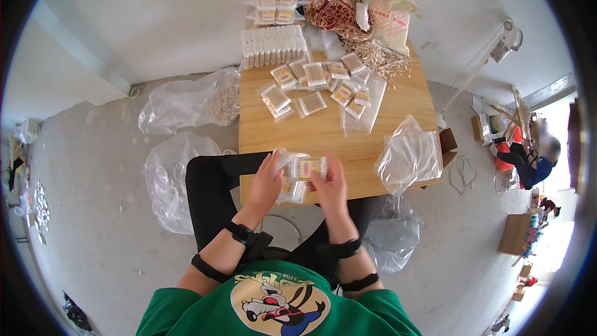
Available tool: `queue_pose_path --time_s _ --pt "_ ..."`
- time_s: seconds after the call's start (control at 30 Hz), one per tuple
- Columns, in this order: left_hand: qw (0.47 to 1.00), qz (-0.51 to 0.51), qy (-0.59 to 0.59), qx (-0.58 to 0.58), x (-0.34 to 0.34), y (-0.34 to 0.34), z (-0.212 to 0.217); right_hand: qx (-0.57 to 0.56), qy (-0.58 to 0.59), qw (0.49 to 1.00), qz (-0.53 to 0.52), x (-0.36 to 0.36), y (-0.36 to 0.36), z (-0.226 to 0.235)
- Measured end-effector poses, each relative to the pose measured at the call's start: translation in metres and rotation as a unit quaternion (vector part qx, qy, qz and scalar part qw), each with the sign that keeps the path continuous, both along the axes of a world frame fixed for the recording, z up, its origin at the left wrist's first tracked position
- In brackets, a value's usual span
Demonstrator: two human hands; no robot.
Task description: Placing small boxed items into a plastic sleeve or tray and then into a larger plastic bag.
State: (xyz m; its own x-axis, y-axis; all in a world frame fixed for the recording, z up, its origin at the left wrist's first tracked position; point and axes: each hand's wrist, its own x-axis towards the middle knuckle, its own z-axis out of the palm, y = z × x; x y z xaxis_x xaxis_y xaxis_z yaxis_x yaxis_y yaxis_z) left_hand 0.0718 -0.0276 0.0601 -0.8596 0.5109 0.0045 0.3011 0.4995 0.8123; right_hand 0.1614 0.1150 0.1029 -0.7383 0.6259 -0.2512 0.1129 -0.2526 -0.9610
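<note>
Close to the table's near edge, my right hand (pixel 333 185) pinches a small packet of cotton swabs (pixel 310 168) with a yellow label, thumb on its front. My left hand (pixel 265 185) is closed on the edge of a transparent plastic bag (pixel 283 159) just beside that packet. More labelled packaging (pixel 291 191) shows below, between the hands; whether it lies inside the bag I cannot tell. Farther up the table lie several loose swab packets (pixel 314 74), some label side up, others showing bare sticks.
A stack of transparent bags (pixel 409 155) lies at the table's right. Loose swabs (pixel 377 56), a cloth sack (pixel 390 18), a red patterned cloth (pixel 336 6) and rows of packed swabs (pixel 273 46) fill the far end. Plastic bags (pixel 180 177) lie on the floor; people sit far right.
</note>
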Motion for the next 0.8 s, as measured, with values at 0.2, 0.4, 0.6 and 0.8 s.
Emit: queue_pose_path --time_s 0.2,0.4,0.6,0.8 --pt "0.980 0.035 -0.164 0.110 0.001 -0.008 -0.016 0.136 -0.091 0.986 0.024 0.009 -0.040 -0.033" --pt "0.973 0.051 -0.173 0.143 0.005 -0.012 -0.015 0.310 -0.144 0.930 0.135 0.006 -0.030 -0.023" --pt "0.969 0.036 -0.158 0.186 0.000 -0.014 -0.036 0.393 -0.151 0.874 0.243 -0.009 -0.028 -0.009" --pt "0.938 0.026 -0.323 0.126 -0.002 -0.005 0.028 0.394 -0.179 0.856 0.282 -0.014 -0.027 0.000"
